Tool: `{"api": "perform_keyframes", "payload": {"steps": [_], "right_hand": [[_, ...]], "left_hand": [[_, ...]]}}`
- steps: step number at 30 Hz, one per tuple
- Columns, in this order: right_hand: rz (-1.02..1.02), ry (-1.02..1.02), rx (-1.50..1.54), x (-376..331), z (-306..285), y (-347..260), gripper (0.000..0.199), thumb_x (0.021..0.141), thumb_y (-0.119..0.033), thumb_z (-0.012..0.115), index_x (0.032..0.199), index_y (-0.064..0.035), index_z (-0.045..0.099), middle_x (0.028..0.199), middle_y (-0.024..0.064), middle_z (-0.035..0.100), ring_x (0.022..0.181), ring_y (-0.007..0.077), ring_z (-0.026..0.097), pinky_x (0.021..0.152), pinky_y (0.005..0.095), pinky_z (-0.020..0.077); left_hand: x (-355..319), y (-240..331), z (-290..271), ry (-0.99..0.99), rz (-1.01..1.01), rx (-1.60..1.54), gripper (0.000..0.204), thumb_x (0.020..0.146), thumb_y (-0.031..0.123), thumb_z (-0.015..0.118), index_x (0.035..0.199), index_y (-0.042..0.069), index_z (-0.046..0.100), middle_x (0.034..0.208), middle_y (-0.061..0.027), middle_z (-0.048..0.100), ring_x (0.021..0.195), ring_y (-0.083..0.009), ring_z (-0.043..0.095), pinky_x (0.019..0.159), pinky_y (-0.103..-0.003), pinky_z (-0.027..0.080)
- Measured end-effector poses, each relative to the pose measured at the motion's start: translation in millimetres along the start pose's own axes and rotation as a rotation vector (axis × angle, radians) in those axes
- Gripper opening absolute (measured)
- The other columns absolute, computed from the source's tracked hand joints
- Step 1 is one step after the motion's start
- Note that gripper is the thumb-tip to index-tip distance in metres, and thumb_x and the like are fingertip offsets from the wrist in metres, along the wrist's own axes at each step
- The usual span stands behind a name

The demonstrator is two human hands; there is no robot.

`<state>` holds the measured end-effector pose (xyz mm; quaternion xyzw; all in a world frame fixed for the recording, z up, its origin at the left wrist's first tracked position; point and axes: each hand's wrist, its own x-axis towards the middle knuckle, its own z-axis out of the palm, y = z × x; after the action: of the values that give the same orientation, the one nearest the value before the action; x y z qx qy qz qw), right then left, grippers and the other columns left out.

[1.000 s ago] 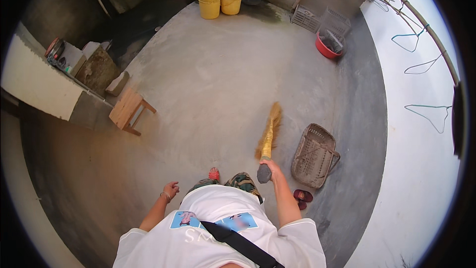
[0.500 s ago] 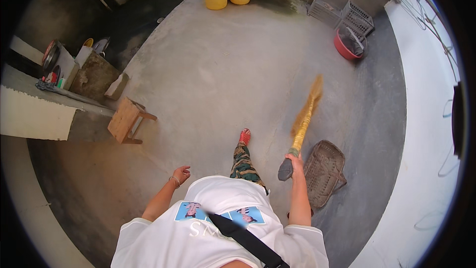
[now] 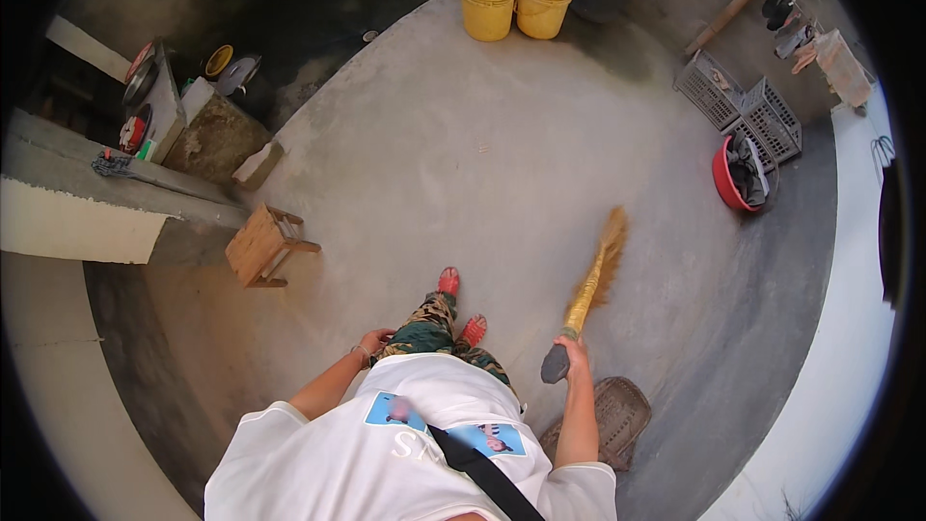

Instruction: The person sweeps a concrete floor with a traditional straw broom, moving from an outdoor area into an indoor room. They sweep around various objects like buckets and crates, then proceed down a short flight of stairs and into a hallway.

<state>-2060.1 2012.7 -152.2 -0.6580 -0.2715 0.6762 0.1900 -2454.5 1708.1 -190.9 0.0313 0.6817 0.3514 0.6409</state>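
A short straw broom (image 3: 596,275) slants across the concrete floor (image 3: 482,154), its yellow bristles pointing up and away from me. My right hand (image 3: 574,352) grips its dark handle end at my right side. Resting on my left thigh is my left hand (image 3: 371,341), holding nothing, fingers loosely curled. My feet in red sandals (image 3: 449,282) stand just left of the broom.
A woven basket (image 3: 617,417) lies by my right elbow. A small wooden stool (image 3: 260,246) stands to the left, beside a low wall (image 3: 87,222). Two yellow buckets (image 3: 516,2) sit at the far edge, grey crates (image 3: 738,101) and a red basin (image 3: 738,174) at the right.
The broom swung from the right back toward the middle, its bristles sweeping over the floor. I stepped forward; the basket now lies behind my right arm. My left hand moved onto my thigh.
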Motion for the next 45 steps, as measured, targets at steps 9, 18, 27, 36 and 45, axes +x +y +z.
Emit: {"api": "perform_keyframes", "payload": {"steps": [9, 18, 27, 36, 45], "right_hand": [[0.092, -0.148, 0.311, 14, 24, -175, 0.037, 0.065, -0.002, 0.058, 0.098, -0.0068, 0.040, 0.063, 0.0109, 0.050, 0.048, 0.0230, 0.053, 0.043, 0.0370, 0.0482], [-0.153, 0.350, 0.171, 172, -27, -278, 0.066, 0.056, 0.003, 0.063, 0.116, -0.0057, 0.038, 0.071, 0.0074, 0.052, 0.056, 0.0197, 0.054, 0.048, 0.0306, 0.0466], [0.072, 0.387, 0.226, 338, -103, -373, 0.033, 0.055, -0.002, 0.065, 0.084, -0.0045, 0.049, 0.064, 0.0051, 0.052, 0.050, 0.0175, 0.052, 0.045, 0.0308, 0.0443], [0.122, -0.022, -0.046, 288, -102, -500, 0.073, 0.057, -0.001, 0.064, 0.124, -0.0065, 0.034, 0.068, 0.0064, 0.053, 0.048, 0.0183, 0.053, 0.044, 0.0329, 0.0460], [-0.142, 0.136, -0.425, 386, -167, -556, 0.094, 0.050, -0.006, 0.066, 0.133, -0.0048, 0.020, 0.083, 0.0103, 0.057, 0.064, 0.0188, 0.057, 0.055, 0.0292, 0.0469]], "left_hand": [[144, 156, 37, -0.015, -0.216, -0.161, 0.029, 0.082, 0.002, 0.044, 0.110, 0.001, 0.052, 0.099, -0.0162, 0.057, 0.085, -0.0222, 0.056, 0.078, -0.031, 0.046], [227, 389, 110, 0.002, 0.392, 0.828, 0.036, 0.071, 0.008, 0.058, 0.107, 0.006, 0.055, 0.079, -0.0080, 0.062, 0.071, -0.0158, 0.058, 0.067, -0.027, 0.048], [300, 444, 182, 0.087, 0.160, 0.656, 0.038, 0.072, 0.003, 0.056, 0.110, 0.004, 0.052, 0.077, -0.0087, 0.062, 0.067, -0.0169, 0.057, 0.066, -0.027, 0.048], [335, 506, 328, -0.035, 0.194, 0.857, 0.035, 0.074, 0.004, 0.055, 0.108, 0.007, 0.054, 0.086, -0.0118, 0.063, 0.076, -0.0182, 0.059, 0.071, -0.027, 0.048], [380, 565, 393, -0.020, 0.271, 0.542, 0.035, 0.076, 0.002, 0.054, 0.111, 0.004, 0.050, 0.088, -0.0127, 0.061, 0.079, -0.0184, 0.058, 0.073, -0.028, 0.048]]}}
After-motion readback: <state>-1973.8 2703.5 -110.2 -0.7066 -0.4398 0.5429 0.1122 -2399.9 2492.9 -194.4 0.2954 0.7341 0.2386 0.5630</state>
